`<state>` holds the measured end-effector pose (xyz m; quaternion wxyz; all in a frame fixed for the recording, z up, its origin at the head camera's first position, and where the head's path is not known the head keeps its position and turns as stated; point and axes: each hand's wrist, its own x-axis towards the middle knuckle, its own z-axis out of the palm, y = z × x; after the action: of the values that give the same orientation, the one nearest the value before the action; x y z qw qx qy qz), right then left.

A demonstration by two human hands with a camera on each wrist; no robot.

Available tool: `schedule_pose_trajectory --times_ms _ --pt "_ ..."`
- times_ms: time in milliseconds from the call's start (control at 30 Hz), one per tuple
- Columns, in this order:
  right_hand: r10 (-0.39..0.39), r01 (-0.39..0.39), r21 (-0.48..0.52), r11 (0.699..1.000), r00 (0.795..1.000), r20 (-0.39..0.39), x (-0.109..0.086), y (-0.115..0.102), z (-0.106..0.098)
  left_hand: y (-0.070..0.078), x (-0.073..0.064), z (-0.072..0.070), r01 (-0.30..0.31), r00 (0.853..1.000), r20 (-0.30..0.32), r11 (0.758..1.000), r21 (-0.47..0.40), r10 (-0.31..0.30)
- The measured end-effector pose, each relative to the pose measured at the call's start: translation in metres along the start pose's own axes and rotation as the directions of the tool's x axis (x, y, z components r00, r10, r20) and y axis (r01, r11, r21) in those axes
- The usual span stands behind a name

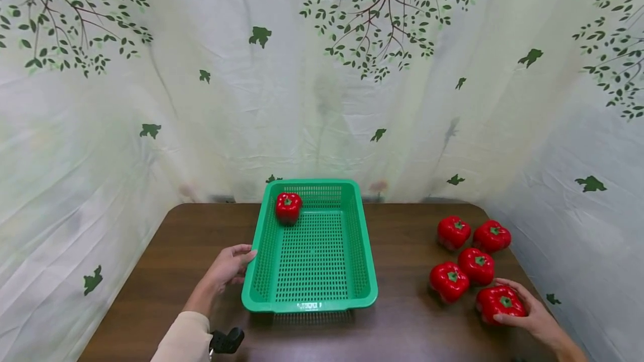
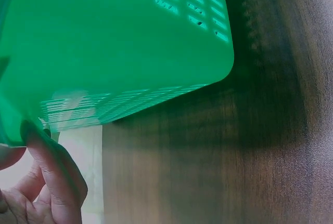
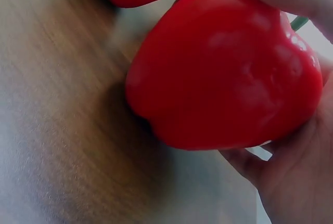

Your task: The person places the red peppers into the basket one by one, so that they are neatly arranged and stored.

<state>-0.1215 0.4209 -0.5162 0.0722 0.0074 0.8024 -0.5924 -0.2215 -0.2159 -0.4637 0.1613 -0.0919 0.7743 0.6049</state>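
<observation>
Right grip [image 1: 538, 316] closed round a red pepper [image 1: 498, 303]

The step in hand seemed to be picking up: the right grip grasped the pepper at the right of the surface [image 1: 402, 331], just beside four other peppers [image 1: 449, 282]. The left grip [image 1: 228, 266] pinched the left rim of a green basket [image 1: 370, 256], where a lone pepper [image 1: 288, 209] sat in the far left corner. The next move likely called for a secure lift clear of its neighbours. Some right fingers were hidden behind the pepper; whether its underside touched the surface could not be told.
</observation>
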Motion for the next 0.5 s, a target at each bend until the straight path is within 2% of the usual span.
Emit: schedule_pose_trajectory --times_ms 100,233,500 --pt "0.089 -0.09 -0.034 0.995 0.996 -0.029 -0.0021 -0.0003 0.001 -0.0004 -0.0003 -0.0003 -0.003 1.0 -0.003 1.0 -0.003 0.003" --pt "0.187 -0.192 -0.086 0.978 0.98 -0.065 -0.0028 -0.0026 0.0013 -0.0005 -0.0003 -0.0011 -0.002 1.0 -0.006 1.0 0.004 0.002" --pt "0.194 -0.193 -0.098 0.976 0.981 0.003 -0.0049 -0.0055 -0.0007 -0.0012 -0.0012 -0.0015 -0.009 1.0 0.002 1.0 -0.008 0.009"
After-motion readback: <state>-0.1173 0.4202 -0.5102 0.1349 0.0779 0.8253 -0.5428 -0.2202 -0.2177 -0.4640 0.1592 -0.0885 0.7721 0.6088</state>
